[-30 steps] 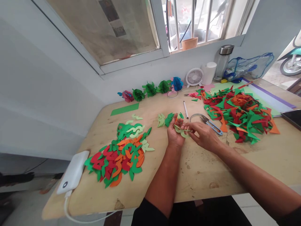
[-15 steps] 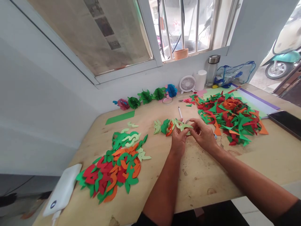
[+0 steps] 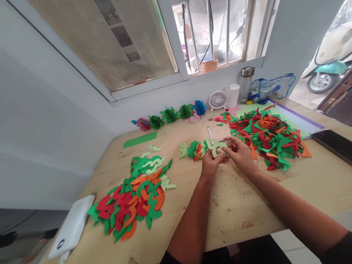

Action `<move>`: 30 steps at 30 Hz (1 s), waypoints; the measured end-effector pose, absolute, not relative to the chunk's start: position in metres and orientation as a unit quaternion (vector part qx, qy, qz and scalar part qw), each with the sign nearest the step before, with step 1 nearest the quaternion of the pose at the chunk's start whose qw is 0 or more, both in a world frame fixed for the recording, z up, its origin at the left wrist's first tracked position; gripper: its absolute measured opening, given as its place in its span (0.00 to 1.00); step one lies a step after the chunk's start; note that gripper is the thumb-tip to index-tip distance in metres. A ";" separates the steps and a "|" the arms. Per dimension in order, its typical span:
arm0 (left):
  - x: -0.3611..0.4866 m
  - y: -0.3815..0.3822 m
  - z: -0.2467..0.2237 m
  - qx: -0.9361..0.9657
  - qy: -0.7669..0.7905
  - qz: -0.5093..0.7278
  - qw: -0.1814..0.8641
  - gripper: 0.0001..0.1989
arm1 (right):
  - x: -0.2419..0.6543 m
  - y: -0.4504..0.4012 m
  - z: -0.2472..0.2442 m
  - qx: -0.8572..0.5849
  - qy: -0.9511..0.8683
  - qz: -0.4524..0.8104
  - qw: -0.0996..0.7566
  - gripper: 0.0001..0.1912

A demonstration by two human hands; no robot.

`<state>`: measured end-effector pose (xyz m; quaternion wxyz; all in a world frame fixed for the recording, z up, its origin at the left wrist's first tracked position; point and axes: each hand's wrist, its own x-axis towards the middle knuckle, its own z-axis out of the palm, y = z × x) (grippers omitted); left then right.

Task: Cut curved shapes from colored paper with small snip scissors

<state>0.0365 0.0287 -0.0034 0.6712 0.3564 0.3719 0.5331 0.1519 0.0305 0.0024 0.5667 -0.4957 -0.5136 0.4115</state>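
Head view: both hands over the desk (image 3: 233, 205), on one pale green cutout (image 3: 213, 147), held up off the wood. Left hand (image 3: 210, 165) pinches its lower edge, thumb on the near face. Right hand (image 3: 242, 154) pinches its right side, thumb pressed on the edge; the other fingers are bunched behind, exact contact hidden. Cutout sits between the two hands, curved, with an open loop in it. Just left of left hand: a short row of small paper stacks (image 3: 191, 149) in pale green, green and orange. Further left and nearer the body: mixed pile of cut shapes (image 3: 141, 196), red, green, orange, some pale green. Beyond left hand to the left: flat green strip (image 3: 139, 139), with paper ornaments (image 3: 169, 115) behind it along the wall. White pen (image 3: 210, 134) lies just beyond the hands. Right of and beyond right hand: heap of scraps (image 3: 276, 134), red, green, orange. Phone (image 3: 333, 145) well right of right hand. Small white fan (image 3: 217, 99) beyond both hands, near the wall.
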 end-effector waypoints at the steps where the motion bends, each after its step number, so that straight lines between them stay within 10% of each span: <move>1: 0.036 0.029 -0.003 0.353 0.370 0.538 0.670 0.16 | 0.152 0.031 0.003 -0.491 -0.496 0.434 0.570 0.20; 30: 0.034 0.032 -0.009 0.358 0.383 0.547 0.652 0.23 | 0.153 0.032 0.003 -0.461 -0.437 0.523 0.568 0.26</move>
